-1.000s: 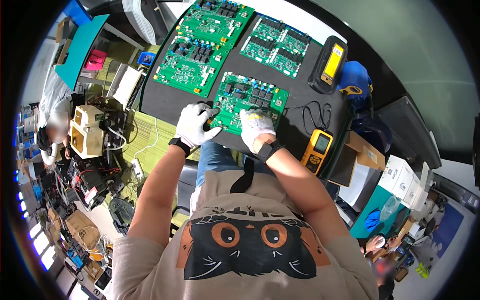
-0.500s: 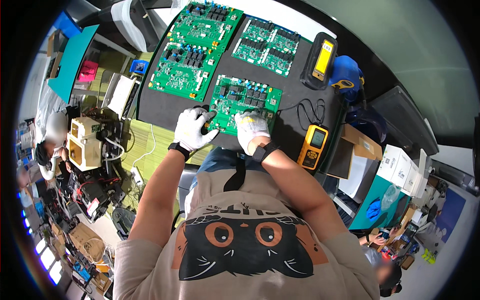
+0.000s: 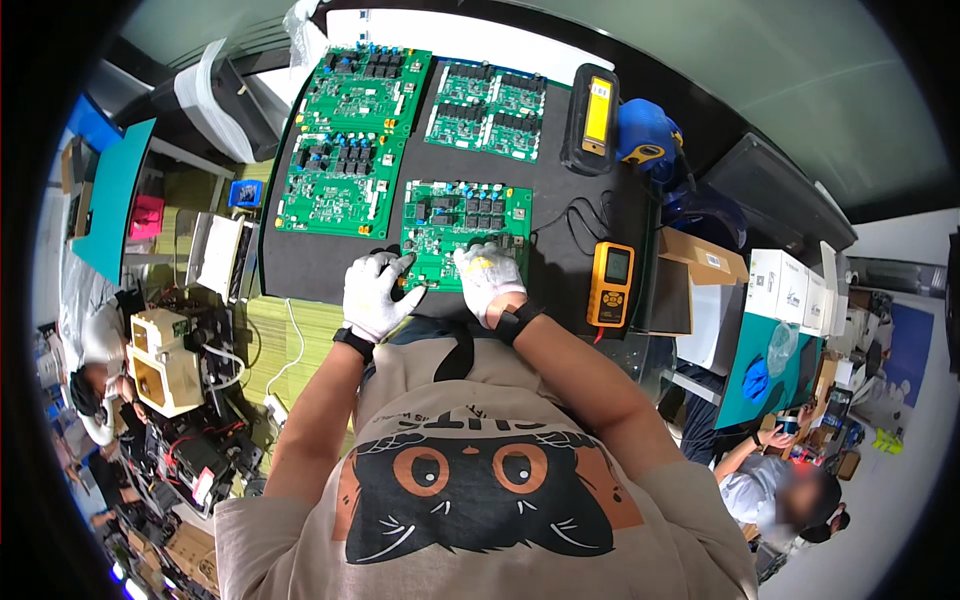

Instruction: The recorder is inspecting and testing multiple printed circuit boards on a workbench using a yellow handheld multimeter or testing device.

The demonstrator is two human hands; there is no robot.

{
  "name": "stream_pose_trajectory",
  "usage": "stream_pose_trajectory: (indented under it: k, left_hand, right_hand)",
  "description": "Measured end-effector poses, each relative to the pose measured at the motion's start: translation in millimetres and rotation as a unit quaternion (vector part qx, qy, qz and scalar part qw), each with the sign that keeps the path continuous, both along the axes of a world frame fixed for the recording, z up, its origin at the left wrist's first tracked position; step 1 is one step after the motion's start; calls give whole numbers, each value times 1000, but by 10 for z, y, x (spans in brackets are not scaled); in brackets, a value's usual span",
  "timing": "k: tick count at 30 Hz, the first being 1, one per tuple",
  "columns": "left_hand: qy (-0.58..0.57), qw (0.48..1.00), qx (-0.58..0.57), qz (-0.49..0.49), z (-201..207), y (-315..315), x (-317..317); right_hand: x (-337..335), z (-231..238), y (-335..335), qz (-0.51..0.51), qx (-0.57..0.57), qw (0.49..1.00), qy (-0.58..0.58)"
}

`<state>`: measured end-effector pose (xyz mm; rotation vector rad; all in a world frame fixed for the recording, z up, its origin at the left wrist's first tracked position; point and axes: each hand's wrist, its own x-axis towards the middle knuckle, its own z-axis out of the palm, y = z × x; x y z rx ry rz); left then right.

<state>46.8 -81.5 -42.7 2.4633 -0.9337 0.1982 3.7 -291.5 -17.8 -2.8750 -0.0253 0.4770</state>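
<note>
Fingers [image 3: 401, 267] of the left hand [image 3: 372, 298] stand wide: thumb and forefinger are spread at the 8 o'clock corner of the board [image 3: 440, 240]; contact pressure cannot be told. The right hand [image 3: 490, 280] has its fingers curled narrow over the board's 5 o'clock area; the fingertips are hidden, so whether they hold a part cannot be told. Both hands wear white gloves.

The board lies flat on the dark surface [image 3: 322, 265]. Positions from the board's center:

- 10 o'clock: large board [image 3: 335, 190].
- 11 o'clock: second large board [image 3: 360, 95], adjoining the first.
- 12 o'clock: panel [image 3: 487, 112] of four small boards.
- Between 1 and 2 o'clock: black case [image 3: 592, 120], yellow label up.
- 2 o'clock: blue tool [image 3: 643, 128], just beside the case.
- Between 3 and 4 o'clock: yellow meter [image 3: 610, 285].
</note>
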Motion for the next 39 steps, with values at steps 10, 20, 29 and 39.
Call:
stream_pose_trajectory:
  k: [10,20,29,39]
  left_hand:
    - [-4,1000,-10,-11,-46,31,17]
    - [2,1000,-23,-21,-62,50,35]
    - [7,1000,-18,-22,-58,53,42]
    - [2,1000,-24,-20,-52,52,44]
  right_hand:
    - [-85,3,-40,-12,7,999,-34]
    - [-62,-94,-62,-44,42,997,-45]
    - [-38,-116,-129,-45,69,996,-18]
    - [-24,-78,-182,-99,149,983,32]
